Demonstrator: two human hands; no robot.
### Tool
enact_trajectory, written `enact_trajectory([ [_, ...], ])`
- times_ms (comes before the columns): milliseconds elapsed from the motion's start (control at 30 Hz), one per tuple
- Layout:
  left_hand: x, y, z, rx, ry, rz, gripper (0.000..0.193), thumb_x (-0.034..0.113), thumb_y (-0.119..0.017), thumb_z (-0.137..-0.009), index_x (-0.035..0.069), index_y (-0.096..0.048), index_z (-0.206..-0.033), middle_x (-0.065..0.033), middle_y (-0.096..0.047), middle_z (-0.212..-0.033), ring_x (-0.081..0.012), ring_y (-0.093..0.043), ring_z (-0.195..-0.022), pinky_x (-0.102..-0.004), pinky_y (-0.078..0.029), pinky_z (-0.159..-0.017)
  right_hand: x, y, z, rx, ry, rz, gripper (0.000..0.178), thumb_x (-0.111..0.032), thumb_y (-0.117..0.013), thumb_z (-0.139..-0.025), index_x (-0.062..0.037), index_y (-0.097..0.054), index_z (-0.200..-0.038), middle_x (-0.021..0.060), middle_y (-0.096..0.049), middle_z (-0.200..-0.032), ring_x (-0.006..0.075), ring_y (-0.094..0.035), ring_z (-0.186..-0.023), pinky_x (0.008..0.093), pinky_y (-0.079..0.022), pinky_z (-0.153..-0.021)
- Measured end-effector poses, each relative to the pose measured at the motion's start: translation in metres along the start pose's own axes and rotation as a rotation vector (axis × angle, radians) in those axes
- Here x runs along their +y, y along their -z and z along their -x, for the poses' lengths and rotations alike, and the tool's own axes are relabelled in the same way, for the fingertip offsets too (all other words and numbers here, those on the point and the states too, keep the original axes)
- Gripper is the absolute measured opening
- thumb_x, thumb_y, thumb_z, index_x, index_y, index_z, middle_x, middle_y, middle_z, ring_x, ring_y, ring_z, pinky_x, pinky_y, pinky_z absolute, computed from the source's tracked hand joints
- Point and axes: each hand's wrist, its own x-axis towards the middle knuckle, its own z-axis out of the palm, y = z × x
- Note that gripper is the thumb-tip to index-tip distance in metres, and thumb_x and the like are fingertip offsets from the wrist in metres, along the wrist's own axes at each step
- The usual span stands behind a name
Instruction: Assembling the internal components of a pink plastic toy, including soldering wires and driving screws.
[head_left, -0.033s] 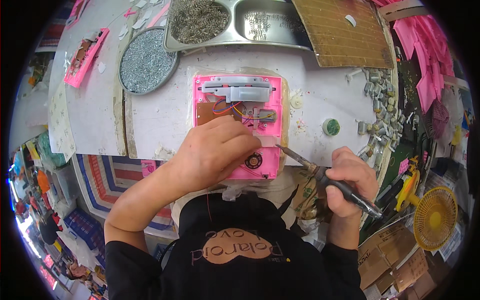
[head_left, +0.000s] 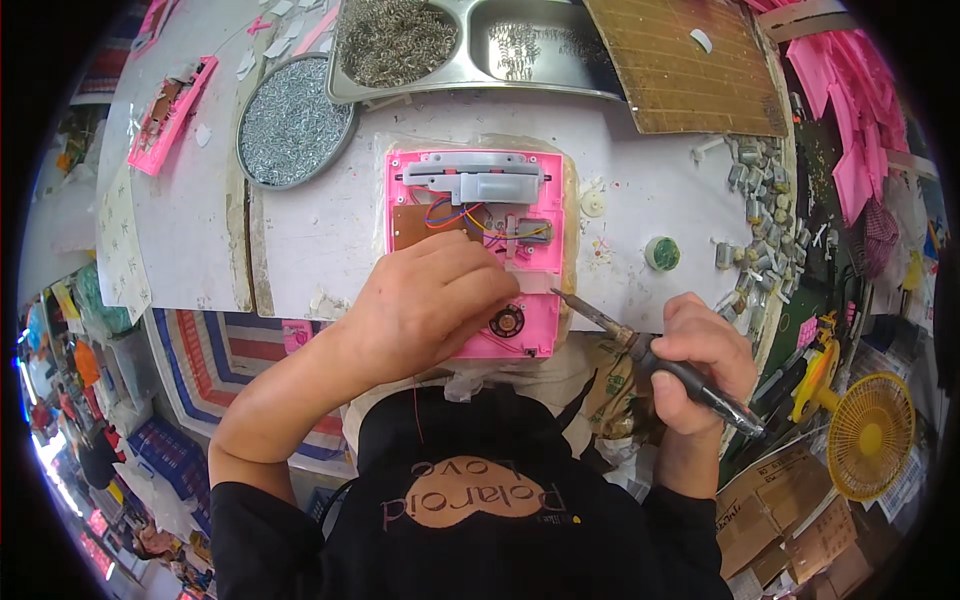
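A pink plastic housing (head_left: 545, 340) lies open on the bench in front of me, with a grey plastic mechanism (head_left: 490, 187), a brown circuit board (head_left: 410, 226), a small motor (head_left: 535, 231), coloured wires and a round black speaker (head_left: 507, 321) inside. My left hand (head_left: 430, 300) rests over the housing's left and middle parts, fingers curled and pressed together; what they pinch is hidden. Below that wrist a thin red wire (head_left: 417, 405) hangs down. My right hand (head_left: 700, 360) grips a soldering iron (head_left: 690, 380), its tip at the housing's right edge, beside a pale strip (head_left: 531, 283).
A round tray (head_left: 297, 122) of small metal parts and a steel tray (head_left: 465, 45) of springs stand behind. Several small motors (head_left: 765, 215) are heaped at right, near a small green-filled tub (head_left: 662, 254). A brown board (head_left: 690, 75) lies back right; a yellow fan (head_left: 870, 437) stands lower right.
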Motion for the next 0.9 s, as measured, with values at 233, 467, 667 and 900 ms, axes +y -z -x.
enact_trajectory([
  [233,0.008,0.0,0.0,-0.093,-0.003,-0.131,0.028,-0.001,-0.081,-0.072,0.005,-0.068,-0.095,-0.0093,-0.062,-0.103,-0.0297,-0.065,-0.089,-0.0402,-0.056,-0.072,-0.001,-0.002,0.003,-0.15,-0.022,0.048,0.025,-0.015,-0.075,-0.08,-0.0002,-0.067,-0.099,0.0038,-0.055,-0.064,0.0198,-0.05,-0.055,0.0381,-0.042,-0.061],
  [467,0.012,0.0,-0.002,-0.111,0.044,-0.157,0.027,-0.002,-0.079,-0.071,0.004,-0.067,-0.094,-0.0112,-0.06,-0.112,-0.0304,-0.066,-0.097,-0.0406,-0.058,-0.077,-0.001,-0.013,-0.001,-0.17,-0.013,0.067,0.022,-0.009,-0.074,-0.076,-0.002,-0.07,-0.096,0.0038,-0.054,-0.061,0.0217,-0.049,-0.052,0.0369,-0.043,-0.058],
  [667,0.013,0.0,-0.002,-0.121,0.049,-0.171,0.027,-0.001,-0.079,-0.07,0.003,-0.066,-0.093,-0.0118,-0.06,-0.113,-0.0307,-0.066,-0.097,-0.0407,-0.058,-0.077,-0.001,-0.017,0.0,-0.188,-0.006,0.101,0.02,-0.012,-0.073,-0.078,-0.0022,-0.07,-0.095,0.0037,-0.055,-0.061,0.0212,-0.049,-0.051,0.0369,-0.043,-0.057],
  [900,0.013,0.0,-0.003,-0.109,0.035,-0.185,0.026,-0.001,-0.079,-0.07,0.003,-0.066,-0.093,-0.0125,-0.06,-0.114,-0.031,-0.066,-0.097,-0.041,-0.058,-0.078,0.002,-0.02,-0.002,-0.198,0.006,0.107,0.02,-0.015,-0.075,-0.081,-0.0024,-0.07,-0.095,0.0037,-0.055,-0.061,0.0219,-0.05,-0.051,0.0363,-0.043,-0.055],
])
